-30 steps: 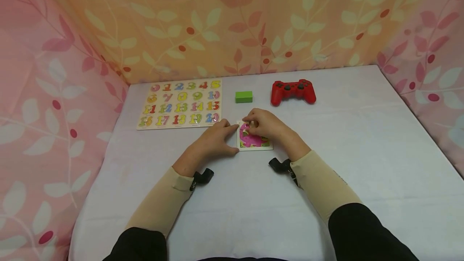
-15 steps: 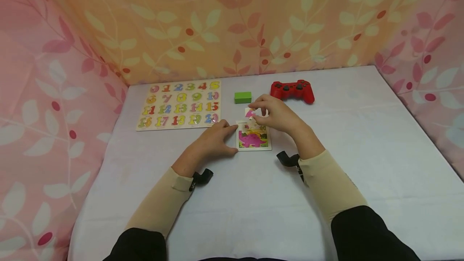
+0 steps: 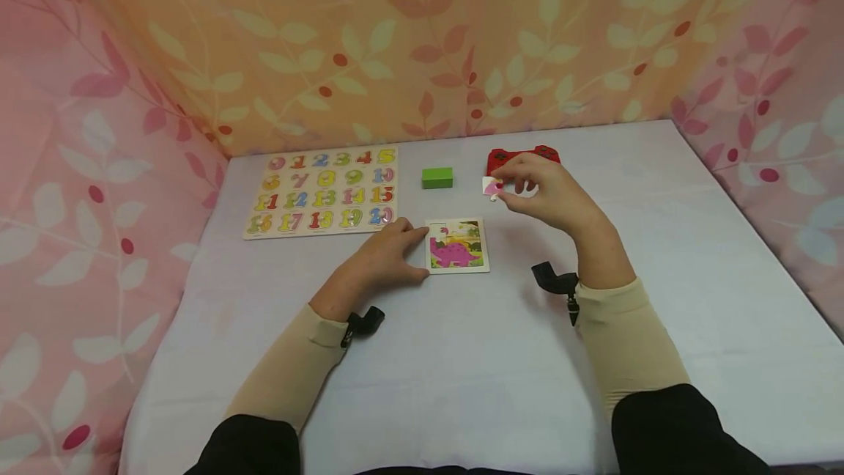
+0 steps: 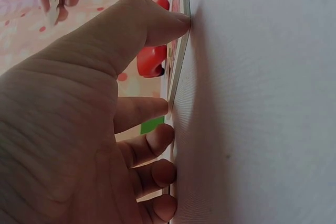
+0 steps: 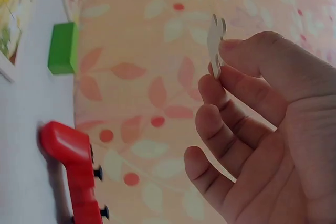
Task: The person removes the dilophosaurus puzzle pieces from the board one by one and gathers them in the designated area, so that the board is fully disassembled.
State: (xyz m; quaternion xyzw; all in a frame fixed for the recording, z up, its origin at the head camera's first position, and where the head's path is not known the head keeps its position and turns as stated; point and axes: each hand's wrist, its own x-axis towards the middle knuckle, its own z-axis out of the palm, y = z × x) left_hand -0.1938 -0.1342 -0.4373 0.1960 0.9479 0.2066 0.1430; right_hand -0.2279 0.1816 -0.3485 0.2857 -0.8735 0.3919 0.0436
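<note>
Pinching a puzzle piece (image 3: 489, 185) in the right hand (image 3: 554, 196). With spread left hand (image 3: 377, 267), touching the dinosaur puzzle (image 3: 457, 249) just right of it

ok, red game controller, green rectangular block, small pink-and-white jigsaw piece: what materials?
Red game controller: likely moulded plastic, satin; smooth rounded curves.
Green rectangular block: painted wood or plastic, fairly matt; even colour, no visible grain, so open.
Pink-and-white jigsaw piece: probably thin wood or stiff board, printed face; pale, flat, thin profile in right wrist view.
</note>
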